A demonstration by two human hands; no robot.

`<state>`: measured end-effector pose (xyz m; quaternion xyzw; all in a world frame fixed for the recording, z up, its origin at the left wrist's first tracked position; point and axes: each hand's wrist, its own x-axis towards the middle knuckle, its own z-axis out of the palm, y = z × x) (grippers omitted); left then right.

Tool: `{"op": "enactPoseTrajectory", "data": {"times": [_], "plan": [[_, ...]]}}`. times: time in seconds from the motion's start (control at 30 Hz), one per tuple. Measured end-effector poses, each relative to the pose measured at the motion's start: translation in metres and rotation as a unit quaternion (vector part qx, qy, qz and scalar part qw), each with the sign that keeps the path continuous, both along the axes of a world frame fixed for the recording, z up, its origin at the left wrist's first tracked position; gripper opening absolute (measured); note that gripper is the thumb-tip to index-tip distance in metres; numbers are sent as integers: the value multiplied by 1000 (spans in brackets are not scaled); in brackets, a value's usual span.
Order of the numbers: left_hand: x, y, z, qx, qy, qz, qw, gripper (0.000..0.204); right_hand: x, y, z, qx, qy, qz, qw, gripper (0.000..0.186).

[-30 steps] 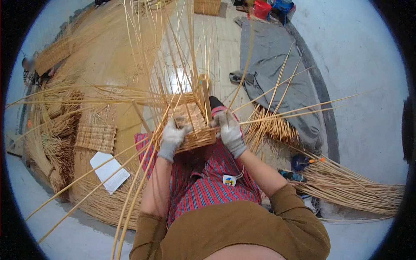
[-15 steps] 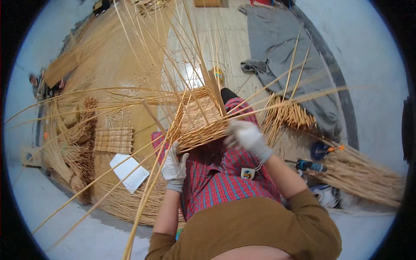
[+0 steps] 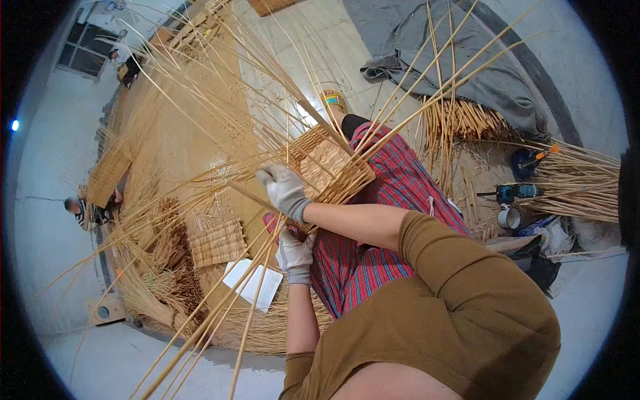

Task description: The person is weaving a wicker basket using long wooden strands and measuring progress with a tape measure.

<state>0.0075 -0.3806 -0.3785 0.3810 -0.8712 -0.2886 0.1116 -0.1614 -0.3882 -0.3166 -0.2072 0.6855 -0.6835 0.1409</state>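
Note:
A half-woven wicker basket rests tilted on my lap, with long loose rods fanning out from its rim and wooden slats upright at its corners. My left hand, in a white glove, grips the near-left corner of the basket, its fingers partly hidden behind the rods. Reaching across to the basket's left side, my gloved right hand has its fingers curled among the rods. What it pinches is too small to make out.
Bundled rods lie by a grey cloth on the right, near a cordless drill. A woven mat and a white paper sheet lie at left. Another person sits farther left.
My right hand has crossed from the basket's right corner to its left side. The left hand stays at the near-left corner. The view has turned, and the rods on the right point farther upward.

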Motion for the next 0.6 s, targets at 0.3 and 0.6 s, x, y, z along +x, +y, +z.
{"op": "enactPoseTrajectory", "data": {"times": [0.3, 0.6], "plan": [[-22, 4, 29, 7, 9, -49, 999, 74, -28, 6, 40, -100, 68, 57, 991, 36], [-16, -19, 0, 50, 163, -126, 977, 73, -32, 122, -21, -180, -216, 146, 948, 32]]}}
